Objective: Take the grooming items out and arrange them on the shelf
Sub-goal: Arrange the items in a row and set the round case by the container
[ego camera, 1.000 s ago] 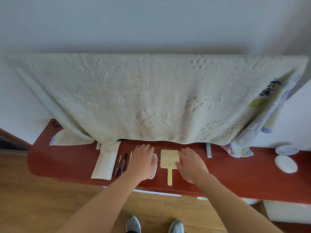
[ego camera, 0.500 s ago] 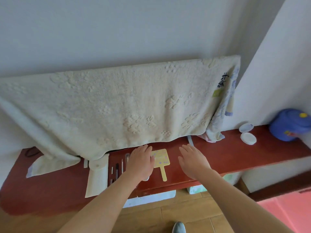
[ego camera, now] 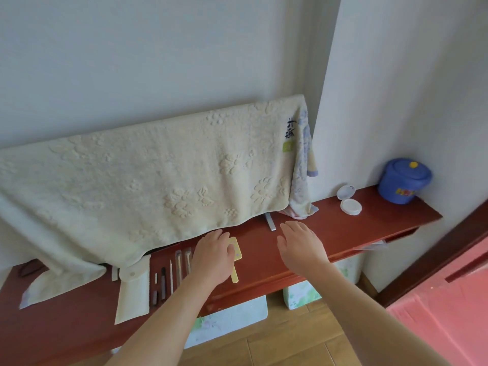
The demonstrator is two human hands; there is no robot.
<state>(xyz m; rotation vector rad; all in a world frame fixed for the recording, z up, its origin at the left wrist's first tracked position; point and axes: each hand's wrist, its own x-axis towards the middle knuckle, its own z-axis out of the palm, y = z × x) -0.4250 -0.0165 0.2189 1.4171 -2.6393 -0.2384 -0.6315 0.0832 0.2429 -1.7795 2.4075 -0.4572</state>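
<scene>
A red shelf [ego camera: 311, 233] runs along the wall. On it lie a flat cream pouch [ego camera: 133, 294], a row of several slim grooming tools [ego camera: 171, 276] and a yellow hand mirror [ego camera: 235, 253]. My left hand [ego camera: 214, 256] rests palm down over the mirror's left part, fingers apart, hiding whatever lies under it. My right hand [ego camera: 301, 245] hovers flat and empty above bare shelf to the mirror's right. A grey nail file [ego camera: 270, 222] sticks out from under the towel just beyond the right hand.
A large cream towel [ego camera: 148, 188] hangs over the back of the shelf. An open white round compact [ego camera: 349, 200] and a blue lidded tub [ego camera: 402, 180] stand at the shelf's right end. White boxes [ego camera: 229, 318] sit on the wooden floor below.
My view has swung to the right and pulled back, bringing the tub and the right wall into sight. Both hands have lifted slightly off the shelf items; the right one has drifted away from the mirror.
</scene>
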